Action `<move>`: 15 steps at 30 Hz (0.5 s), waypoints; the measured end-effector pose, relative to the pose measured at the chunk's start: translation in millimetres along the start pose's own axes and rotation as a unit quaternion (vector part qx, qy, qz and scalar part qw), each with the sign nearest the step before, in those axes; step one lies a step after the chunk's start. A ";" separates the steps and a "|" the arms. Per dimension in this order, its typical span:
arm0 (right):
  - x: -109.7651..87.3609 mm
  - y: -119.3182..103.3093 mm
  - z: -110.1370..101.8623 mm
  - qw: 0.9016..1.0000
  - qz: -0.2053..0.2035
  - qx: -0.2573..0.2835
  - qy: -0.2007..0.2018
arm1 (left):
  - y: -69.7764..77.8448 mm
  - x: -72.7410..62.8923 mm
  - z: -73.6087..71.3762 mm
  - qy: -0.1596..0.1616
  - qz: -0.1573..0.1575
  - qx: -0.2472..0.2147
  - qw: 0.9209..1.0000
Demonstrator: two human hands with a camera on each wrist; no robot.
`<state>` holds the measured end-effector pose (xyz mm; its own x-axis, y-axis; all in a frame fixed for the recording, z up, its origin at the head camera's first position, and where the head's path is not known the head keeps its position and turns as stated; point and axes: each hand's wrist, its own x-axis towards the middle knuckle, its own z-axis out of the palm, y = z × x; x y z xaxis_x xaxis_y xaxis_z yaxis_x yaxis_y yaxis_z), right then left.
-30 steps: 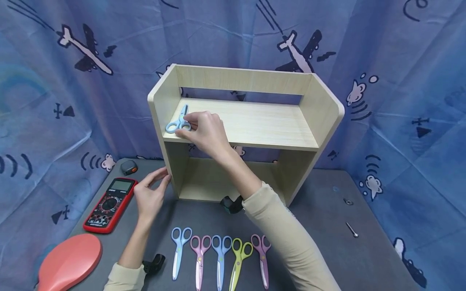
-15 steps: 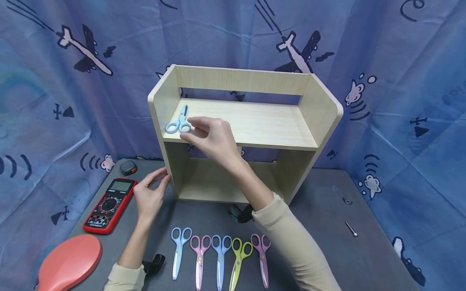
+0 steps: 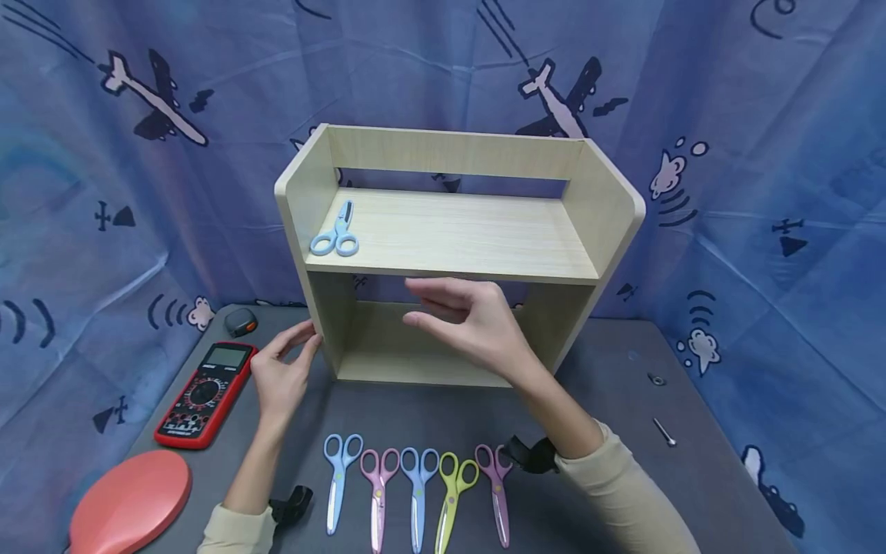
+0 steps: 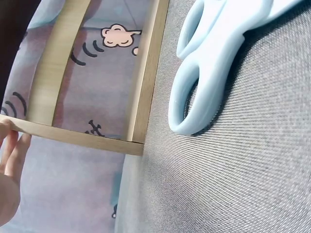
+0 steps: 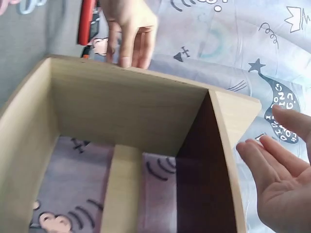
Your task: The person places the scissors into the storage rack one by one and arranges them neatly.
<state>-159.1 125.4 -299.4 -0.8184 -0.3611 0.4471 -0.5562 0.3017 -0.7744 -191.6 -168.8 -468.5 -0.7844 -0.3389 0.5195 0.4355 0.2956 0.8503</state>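
A pair of light blue scissors (image 3: 336,235) lies on the upper board of a pale wooden shelf (image 3: 457,231), at its left end, blades toward the back. My right hand (image 3: 471,319) is in front of the shelf's lower compartment, thumb and fingers apart with nothing between them. At the shelf's left side panel, my left hand (image 3: 285,373) touches the outer face near the front edge with its fingertips. In the right wrist view those left fingers (image 5: 126,48) reach the panel's edge from outside.
Several scissors stand in a row on the grey table before the shelf, among them a yellow-green pair (image 3: 453,492). Left are a red multimeter (image 3: 205,392), a tape measure (image 3: 241,322) and a coral-red rounded object (image 3: 131,500). Right lie a small bolt (image 3: 664,432) and a ring-like piece (image 3: 656,379).
My right hand has let go of the light blue scissors on the upper board and moved back, down and to the right. My left hand stays at the side panel.
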 end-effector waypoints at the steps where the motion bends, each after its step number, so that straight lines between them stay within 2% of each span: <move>1: -5.9 3.0 -3.9 1.000 0.002 0.008 -0.007 | 0.1 -0.1 -0.4 0.000 0.000 0.003 1.000; 8: -46.4 29.7 -24.2 0.995 0.037 0.048 -0.079 | -0.8 -0.2 -1.6 -0.002 -0.002 0.013 1.000; 15: -86.3 72.3 -30.4 0.979 0.093 0.081 -0.162 | -0.9 0.0 -2.0 -0.005 -0.006 0.008 1.000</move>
<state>-133.0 205.2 -380.4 -0.7996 -0.5822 0.1472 -0.3512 0.2545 -0.9011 -191.1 -170.9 -469.1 -0.7937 -0.3347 0.5079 0.4185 0.3054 0.8553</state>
